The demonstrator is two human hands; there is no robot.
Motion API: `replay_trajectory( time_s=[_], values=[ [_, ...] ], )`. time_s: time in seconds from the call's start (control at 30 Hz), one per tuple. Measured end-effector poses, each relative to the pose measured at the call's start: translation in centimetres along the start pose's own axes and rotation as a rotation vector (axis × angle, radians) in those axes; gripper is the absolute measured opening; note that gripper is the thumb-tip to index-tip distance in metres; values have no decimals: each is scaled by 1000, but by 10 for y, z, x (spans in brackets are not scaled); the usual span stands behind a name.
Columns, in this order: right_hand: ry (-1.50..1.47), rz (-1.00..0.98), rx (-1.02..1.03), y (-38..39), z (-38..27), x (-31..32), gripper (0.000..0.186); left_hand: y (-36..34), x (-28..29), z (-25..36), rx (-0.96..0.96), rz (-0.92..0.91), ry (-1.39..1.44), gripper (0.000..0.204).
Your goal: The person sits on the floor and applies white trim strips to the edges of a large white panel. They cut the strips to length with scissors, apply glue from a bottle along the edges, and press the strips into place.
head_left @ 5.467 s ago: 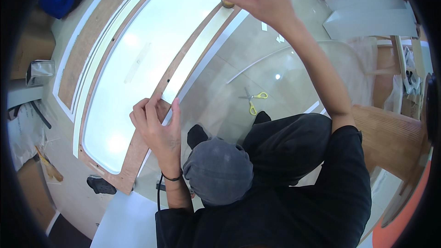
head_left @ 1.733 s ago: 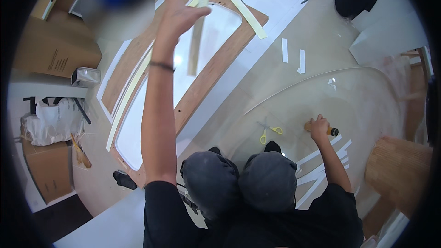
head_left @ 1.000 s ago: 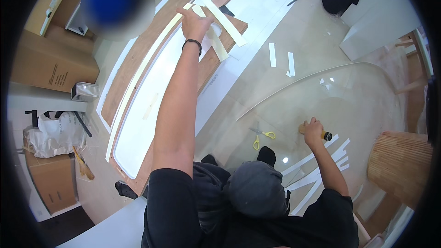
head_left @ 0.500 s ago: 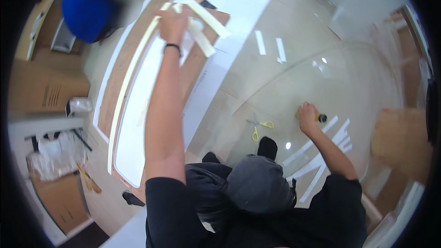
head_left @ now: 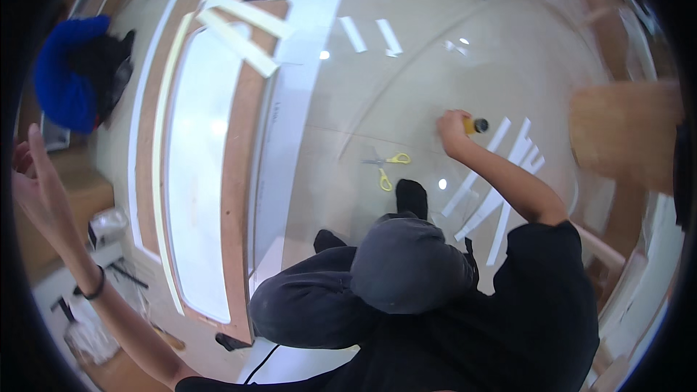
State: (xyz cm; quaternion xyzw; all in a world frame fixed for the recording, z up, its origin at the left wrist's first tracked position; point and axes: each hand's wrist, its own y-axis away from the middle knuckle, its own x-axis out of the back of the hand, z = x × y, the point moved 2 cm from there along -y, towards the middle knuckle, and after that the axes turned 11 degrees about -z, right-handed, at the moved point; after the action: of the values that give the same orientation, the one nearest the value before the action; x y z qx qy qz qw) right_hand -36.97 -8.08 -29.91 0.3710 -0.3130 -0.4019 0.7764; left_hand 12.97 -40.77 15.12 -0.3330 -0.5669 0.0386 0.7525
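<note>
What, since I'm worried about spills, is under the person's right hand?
A yellow container, its dark end showing; the right hand covers its middle, which cannot be seen.

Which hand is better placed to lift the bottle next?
Probably the right: the right hand is around the bottle, while the left hand is far off at the picture's left edge.
</note>
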Motion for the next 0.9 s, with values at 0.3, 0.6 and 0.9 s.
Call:
replay_trajectory(
  time_s=[0.3,0.6,0.9],
  values=[
    [-69,261,-42,35,9,18,50,214,46,68,42,-235,159,38],
    [-733,632,508,125,-71,95,66,388,47,73,606,53,84,40],
    [-613,550,755,113,-122,113,66,431,-12,88,350,-197,-270,95]
  ],
)
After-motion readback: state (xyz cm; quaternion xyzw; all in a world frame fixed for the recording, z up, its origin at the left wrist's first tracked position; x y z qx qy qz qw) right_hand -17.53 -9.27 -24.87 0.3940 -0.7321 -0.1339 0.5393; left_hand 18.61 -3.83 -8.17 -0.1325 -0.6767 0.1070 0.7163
